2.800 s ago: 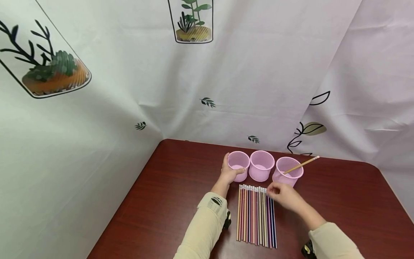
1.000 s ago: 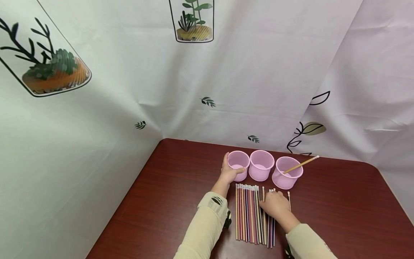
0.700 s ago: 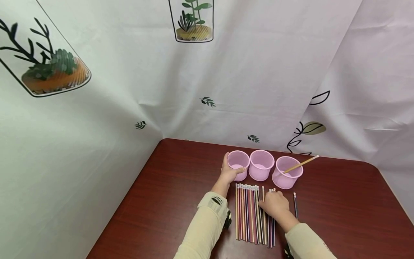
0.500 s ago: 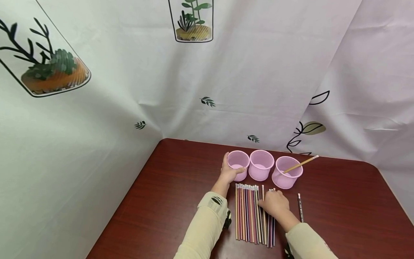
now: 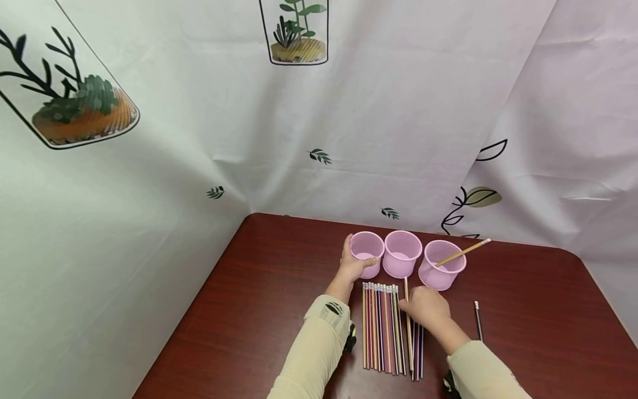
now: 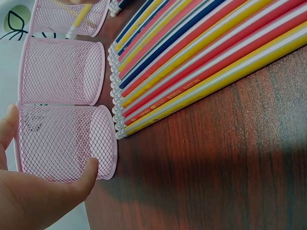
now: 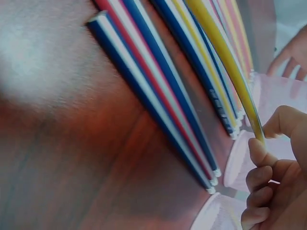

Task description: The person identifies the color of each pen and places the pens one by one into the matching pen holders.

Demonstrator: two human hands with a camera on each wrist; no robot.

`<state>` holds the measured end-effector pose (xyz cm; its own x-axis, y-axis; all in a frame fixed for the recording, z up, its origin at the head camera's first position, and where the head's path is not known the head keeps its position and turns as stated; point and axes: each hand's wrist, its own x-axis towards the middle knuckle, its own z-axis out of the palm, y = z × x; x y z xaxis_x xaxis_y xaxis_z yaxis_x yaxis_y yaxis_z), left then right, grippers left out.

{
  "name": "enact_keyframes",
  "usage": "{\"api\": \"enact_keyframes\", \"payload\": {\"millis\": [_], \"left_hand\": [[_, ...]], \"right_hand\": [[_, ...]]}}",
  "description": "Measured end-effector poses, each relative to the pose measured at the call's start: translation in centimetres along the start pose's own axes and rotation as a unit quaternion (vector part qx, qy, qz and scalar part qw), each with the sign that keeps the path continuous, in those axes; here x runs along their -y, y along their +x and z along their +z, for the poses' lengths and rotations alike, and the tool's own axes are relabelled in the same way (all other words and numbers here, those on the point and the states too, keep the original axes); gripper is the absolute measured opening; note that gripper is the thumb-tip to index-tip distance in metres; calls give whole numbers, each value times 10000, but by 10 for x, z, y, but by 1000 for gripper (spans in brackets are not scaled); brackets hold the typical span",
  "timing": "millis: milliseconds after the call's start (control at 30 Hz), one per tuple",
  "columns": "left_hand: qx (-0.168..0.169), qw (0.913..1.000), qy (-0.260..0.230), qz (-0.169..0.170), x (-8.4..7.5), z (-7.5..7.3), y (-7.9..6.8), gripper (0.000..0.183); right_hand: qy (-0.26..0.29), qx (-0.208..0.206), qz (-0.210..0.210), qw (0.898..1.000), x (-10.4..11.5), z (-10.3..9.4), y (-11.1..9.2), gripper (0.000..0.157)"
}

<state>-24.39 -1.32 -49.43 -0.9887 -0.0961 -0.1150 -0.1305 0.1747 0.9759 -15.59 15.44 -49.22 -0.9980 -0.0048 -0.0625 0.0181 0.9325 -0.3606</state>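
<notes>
My left hand (image 5: 351,266) holds the leftmost pink mesh cup (image 6: 57,139), its thumb on the near side. Between thumb and index finger, my right hand (image 5: 427,306) pinches a yellow pencil (image 7: 235,72). That pencil slants over the row, its eraser end close to the middle cup (image 5: 401,256). Under and left of it lie several striped pencils (image 5: 381,330), side by side with erasers toward the cups. A few dark and red pencils (image 7: 158,96) lie apart from the row, below my right hand. The right cup (image 5: 438,277) contains one leaning yellow pencil (image 5: 466,251).
A lone dark pencil (image 5: 478,320) lies on the red-brown table (image 5: 279,299) to the right of my right forearm, partly hidden by the sleeve. The three cups stand in a line near the table's back edge, before a pale printed curtain (image 5: 379,122).
The dark pencil on the right has rolled further right from beside my right hand. My right hand has taken hold of a yellow pencil and raised it slightly. My left hand stays put.
</notes>
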Motion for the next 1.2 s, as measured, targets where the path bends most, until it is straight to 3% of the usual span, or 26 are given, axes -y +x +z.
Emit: {"api": "enact_keyframes", "payload": {"millis": [467,1200], "left_hand": [[-2,10000,24,-38,-3,-1,0,95],[17,10000,-28,-17,0,-1,-2,96]], "right_hand": [[585,-283,157,9978,2,-31,1,23],[755,-572,-51,9955,6,-60,5,26]]}}
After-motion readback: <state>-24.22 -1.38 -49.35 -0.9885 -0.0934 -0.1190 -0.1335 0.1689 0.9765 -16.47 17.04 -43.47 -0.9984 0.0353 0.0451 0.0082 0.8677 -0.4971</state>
